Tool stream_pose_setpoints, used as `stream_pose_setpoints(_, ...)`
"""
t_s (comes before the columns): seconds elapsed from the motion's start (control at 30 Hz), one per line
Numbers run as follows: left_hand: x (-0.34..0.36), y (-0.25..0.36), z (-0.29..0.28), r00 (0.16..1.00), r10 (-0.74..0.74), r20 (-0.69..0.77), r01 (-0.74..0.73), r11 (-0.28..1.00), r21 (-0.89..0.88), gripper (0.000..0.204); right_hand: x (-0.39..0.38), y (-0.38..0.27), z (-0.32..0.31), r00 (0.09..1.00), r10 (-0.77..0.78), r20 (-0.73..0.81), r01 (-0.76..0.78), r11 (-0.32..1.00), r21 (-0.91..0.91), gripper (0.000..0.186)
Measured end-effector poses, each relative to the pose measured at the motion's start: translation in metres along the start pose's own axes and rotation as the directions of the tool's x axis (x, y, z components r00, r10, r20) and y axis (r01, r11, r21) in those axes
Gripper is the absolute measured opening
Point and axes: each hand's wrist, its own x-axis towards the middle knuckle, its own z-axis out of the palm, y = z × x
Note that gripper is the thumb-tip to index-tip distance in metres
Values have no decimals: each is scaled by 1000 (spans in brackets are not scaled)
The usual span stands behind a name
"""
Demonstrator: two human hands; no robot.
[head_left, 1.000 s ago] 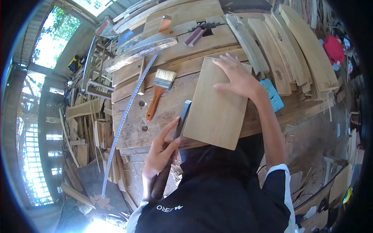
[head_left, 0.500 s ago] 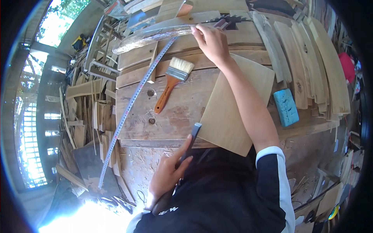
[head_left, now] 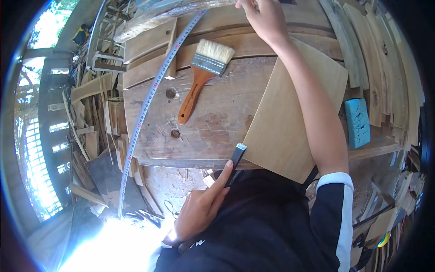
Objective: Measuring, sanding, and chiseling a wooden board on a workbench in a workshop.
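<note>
My left hand (head_left: 199,211) is closed around a dark, flat chisel (head_left: 236,156), its index finger laid along the blade. The bright tip points up beside the near left edge of a thin pale wooden board (head_left: 283,122). At the far side of the bench, my right hand (head_left: 265,18) is closed, its fingertips cut off by the picture's top edge. Whatever it grips cannot be made out. Nearby on the left lies a long rough-barked strip of wood (head_left: 156,21). My right forearm crosses above the pale board.
A wide brush (head_left: 201,77) with an orange-brown handle lies on the wooden bench (head_left: 217,102). Left of it, a steel measuring tape (head_left: 149,97) stretches diagonally past the bench edge. A blue block (head_left: 357,122) sits at right, near stacked planks (head_left: 376,77). Wood offcuts (head_left: 93,131) crowd the left.
The view has shifted, so the bench and my right hand appear higher in the picture. My left hand still holds the chisel near the board's edge.
</note>
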Motion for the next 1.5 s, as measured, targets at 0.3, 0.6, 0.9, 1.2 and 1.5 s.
stream_pose_setpoints(0.3,1,4,-11,997,-47,57,47,999,-1,65,3,-13,-2,996,82,36,-82,996,15,39)
stream_pose_setpoints(0.6,4,12,-12,991,-111,78,113,993,-27,61,-1,-5,-2,988,137,70,-131,988,-79,39)
stream_pose_setpoints(0.9,6,13,-11,984,-160,82,164,986,-37,61,-3,-8,-1,993,100,59,-91,986,-141,42)
stream_pose_setpoints(1.2,6,13,-8,979,-190,74,195,979,-62,60,-3,-10,-2,967,182,178,-144,968,-204,40)
stream_pose_setpoints(1.5,6,9,-5,989,-142,44,146,986,-87,60,-8,1,11,980,83,180,-20,944,-329,27)
